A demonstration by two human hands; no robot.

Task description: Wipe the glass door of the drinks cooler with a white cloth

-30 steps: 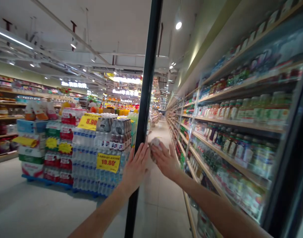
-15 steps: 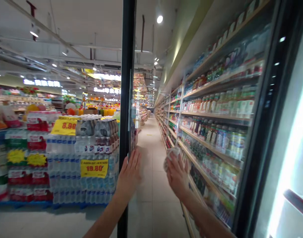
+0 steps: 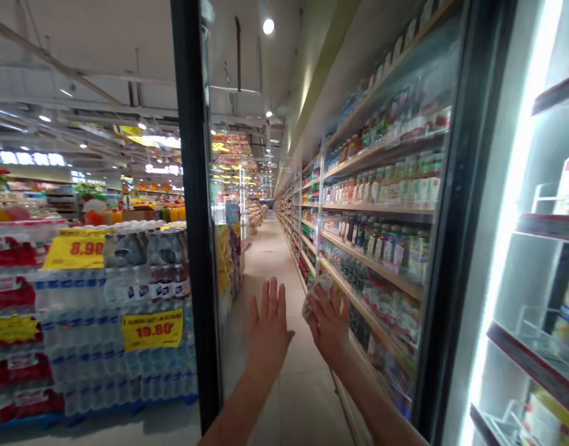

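Observation:
A tall glass fridge door [image 3: 247, 93] with a black frame [image 3: 194, 204] stands open in front of me. My left hand [image 3: 268, 325] is raised flat with fingers stretched upward, close to or on the glass. My right hand [image 3: 330, 322] presses a crumpled white cloth [image 3: 316, 287] against the same pane, fingers curled over it. Through the glass I see the aisle floor and long shelves of bottles.
At the far right is the lit fridge interior [image 3: 540, 260] with wire racks and cartons. Drink shelves [image 3: 382, 210] run down the aisle on the right. On the left stands a pallet stack of bottled water [image 3: 126, 322] with yellow price signs.
The door frame has swung leftward across my view, exposing more of the lit fridge interior. My left hand left the frame edge and is now flat on the pane beside the right hand.

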